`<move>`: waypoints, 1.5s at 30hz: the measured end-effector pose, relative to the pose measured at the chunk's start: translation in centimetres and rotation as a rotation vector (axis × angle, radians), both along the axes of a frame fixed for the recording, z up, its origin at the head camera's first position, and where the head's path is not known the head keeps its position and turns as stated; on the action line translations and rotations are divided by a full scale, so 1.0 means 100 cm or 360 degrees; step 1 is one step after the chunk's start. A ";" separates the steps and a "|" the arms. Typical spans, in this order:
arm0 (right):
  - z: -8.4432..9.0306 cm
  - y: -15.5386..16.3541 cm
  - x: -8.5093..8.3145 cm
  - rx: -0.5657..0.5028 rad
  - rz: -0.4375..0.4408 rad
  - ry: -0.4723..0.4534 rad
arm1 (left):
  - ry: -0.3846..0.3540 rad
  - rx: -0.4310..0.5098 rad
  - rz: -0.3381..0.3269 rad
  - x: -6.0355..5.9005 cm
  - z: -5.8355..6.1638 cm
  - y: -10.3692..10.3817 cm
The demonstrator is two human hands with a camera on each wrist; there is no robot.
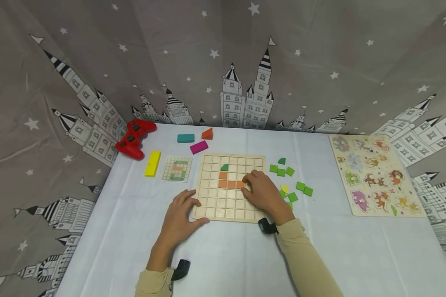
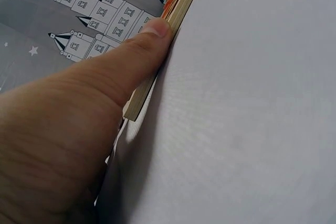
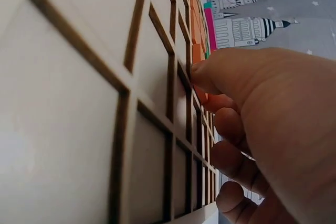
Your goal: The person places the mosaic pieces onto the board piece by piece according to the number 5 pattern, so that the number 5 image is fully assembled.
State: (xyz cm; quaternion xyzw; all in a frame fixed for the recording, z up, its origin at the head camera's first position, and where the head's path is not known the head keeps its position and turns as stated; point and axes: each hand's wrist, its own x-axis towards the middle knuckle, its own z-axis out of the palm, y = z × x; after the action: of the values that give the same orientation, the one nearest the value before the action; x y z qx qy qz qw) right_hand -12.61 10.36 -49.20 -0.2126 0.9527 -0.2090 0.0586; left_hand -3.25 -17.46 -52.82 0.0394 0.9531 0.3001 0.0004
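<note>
Right hand (image 1: 264, 190) is pinching an orange tile (image 1: 240, 185) over the gridded wooden board (image 1: 210, 203), at the right end of a short orange row.
The thumb and forefinger are closing on the tile's sides, though whether it is lying fully flat in its square is not showing; the left hand (image 1: 179, 218) is resting, fingers spread, at the board's near-left corner, its thumb pressing the near edge. The tile is looking light, stiff and rather smooth, likely calling for a fingertip hold on opposite edges, since the raised grid lines would be leaving little to grip once it is sitting low. The board, seeming rigid but light enough to slide, is best being steadied by its rim. Green squares (image 1: 281, 172) are lying to its right on the tabletop (image 1: 342, 255).
</note>
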 end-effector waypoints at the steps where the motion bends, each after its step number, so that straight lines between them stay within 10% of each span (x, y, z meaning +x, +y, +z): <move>1: 0.000 0.000 0.000 0.0006 -0.0002 0.0002 | 0.0000 0.0003 0.0001 0.000 0.000 0.000; 17: -0.002 0.000 0.002 -0.0090 -0.0133 -0.0091 | 0.0026 0.0026 -0.0011 -0.002 0.001 0.001; 31: -0.006 0.100 0.015 -0.0289 -0.0577 -0.0119 | -0.0017 0.0006 0.0002 -0.001 0.002 0.000; 45: -0.007 0.118 0.012 -0.0171 -0.0577 -0.0153 | -0.0009 0.0020 -0.0001 0.000 0.003 0.001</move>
State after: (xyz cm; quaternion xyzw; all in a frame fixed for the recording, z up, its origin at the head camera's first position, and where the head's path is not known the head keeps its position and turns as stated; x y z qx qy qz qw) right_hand -11.37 22.15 -49.92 -0.0302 0.9590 -0.2766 0.0542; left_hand -3.29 -17.41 -52.57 0.0389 0.9512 0.3061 0.0031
